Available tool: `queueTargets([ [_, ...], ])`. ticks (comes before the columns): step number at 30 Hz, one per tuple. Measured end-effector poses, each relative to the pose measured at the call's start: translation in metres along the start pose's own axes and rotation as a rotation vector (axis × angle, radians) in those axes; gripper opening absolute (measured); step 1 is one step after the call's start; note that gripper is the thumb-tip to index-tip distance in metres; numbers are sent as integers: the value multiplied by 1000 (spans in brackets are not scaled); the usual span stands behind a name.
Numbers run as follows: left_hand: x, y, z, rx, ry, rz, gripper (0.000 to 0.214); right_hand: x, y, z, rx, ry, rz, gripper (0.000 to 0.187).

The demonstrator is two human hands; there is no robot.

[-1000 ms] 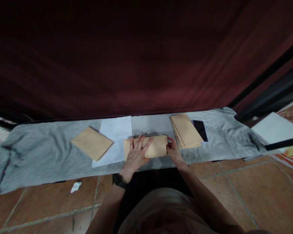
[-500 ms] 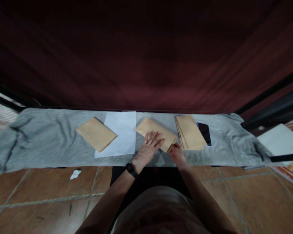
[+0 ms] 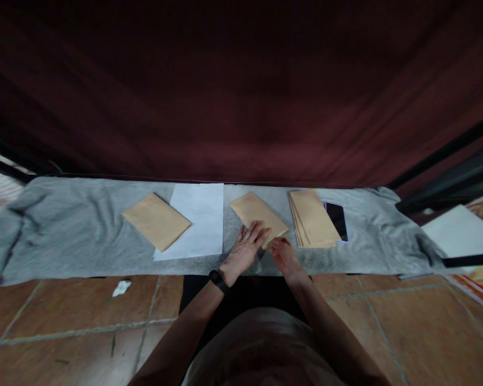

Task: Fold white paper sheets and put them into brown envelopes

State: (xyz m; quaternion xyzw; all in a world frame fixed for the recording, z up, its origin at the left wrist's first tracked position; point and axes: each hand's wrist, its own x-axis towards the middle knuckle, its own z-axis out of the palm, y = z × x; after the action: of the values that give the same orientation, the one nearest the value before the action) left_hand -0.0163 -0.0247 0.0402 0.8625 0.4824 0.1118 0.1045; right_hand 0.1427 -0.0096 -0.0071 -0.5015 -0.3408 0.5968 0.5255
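A brown paper envelope (image 3: 254, 207) lies at a slant on the grey cloth in front of me, a faint reddish print near its far end. Across its near left part my left hand (image 3: 244, 249) rests flat with the fingers stretched out, a dark band around the wrist. My right hand (image 3: 284, 254) has its fingers closed at the envelope's near right end, where a pale strip shows along the edge. What exactly the fingertips pinch there is partly hidden by the hand.
The grey cloth (image 3: 84, 225) covers a long narrow surface before a dark red curtain (image 3: 241, 118). To the left, brown envelopes (image 3: 156, 221) overlap white paper sheets (image 3: 203, 214). Several fanned envelopes (image 3: 314, 217) lie on the right beside a phone (image 3: 337, 221).
My right hand has moved left along the envelope's near end, toward my left hand. The end of the envelope now looks folded in. My left hand stays flat on it.
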Motion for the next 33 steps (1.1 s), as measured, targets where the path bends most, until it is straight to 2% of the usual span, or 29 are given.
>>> queueTargets([
  [5, 4, -5, 1, -106, 53, 4, 85, -2, 7, 6, 48, 0, 16, 7],
  [11, 4, -15, 10, -152, 68, -14, 81, -10, -4, 0, 97, -91, 86, 13],
  [16, -4, -24, 13, -160, 64, -19, 77, -22, -14, -12, 102, -189, 168, 32],
  [18, -7, -27, 12, -163, 60, -26, 78, -25, -15, -18, 28, -200, 189, 32],
  [20, -10, -31, 12, -162, 50, -32, 80, -26, -16, -27, -144, -187, 173, 30],
  [23, -15, -35, 9, -157, 30, -18, 82, -25, -20, -41, -350, -123, 95, 27],
  [26, -17, -35, 3, -142, 22, -20, 76, -23, -27, -52, -550, -63, -167, 25],
  [29, -11, -33, -5, -127, 85, -69, 60, -22, -32, -56, -822, -148, -499, 37],
  [31, 0, -31, -7, -114, 143, -84, 52, -21, -32, -55, -936, -245, -590, 43],
  [33, 17, -32, -6, -78, 176, -77, 49, -21, -30, -52, -1036, -318, -621, 44],
])
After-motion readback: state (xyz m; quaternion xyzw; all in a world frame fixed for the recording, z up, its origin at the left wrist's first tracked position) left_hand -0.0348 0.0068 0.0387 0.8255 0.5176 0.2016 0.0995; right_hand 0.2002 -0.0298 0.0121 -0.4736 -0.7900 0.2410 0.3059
